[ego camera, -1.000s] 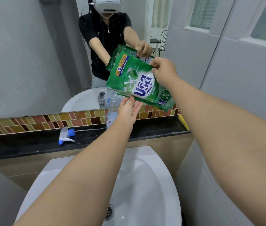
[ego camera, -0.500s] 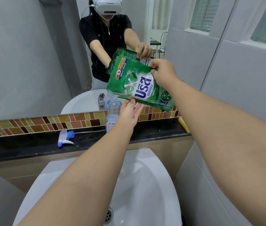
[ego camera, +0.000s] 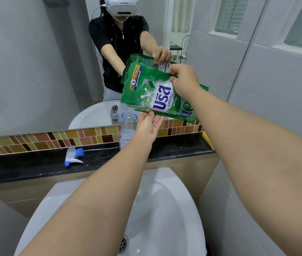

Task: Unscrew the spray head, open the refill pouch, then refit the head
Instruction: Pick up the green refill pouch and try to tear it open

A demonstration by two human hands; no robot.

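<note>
I hold a green refill pouch [ego camera: 155, 93] tilted on its side in the air above the ledge. My right hand [ego camera: 183, 80] pinches its upper edge. My left hand [ego camera: 147, 126] supports the lower edge from beneath, fingers around it. Just under the pouch's lower left corner stands a clear spray bottle [ego camera: 127, 126] with no head on its open neck. The white and blue spray head [ego camera: 72, 156] lies on its side on the black ledge [ego camera: 26, 167], its thin tube stretched toward the bottle.
A white basin [ego camera: 165, 209] with a drain sits below my arms. A mirror [ego camera: 35, 61] over a mosaic tile strip reflects me, a faucet and the pouch. A yellow object [ego camera: 208, 141] lies at the ledge's right end. A tiled wall closes the right side.
The pouch has shifted slightly left and down, so its lower corner is nearer the bottle's open neck. Both hands kept their hold.
</note>
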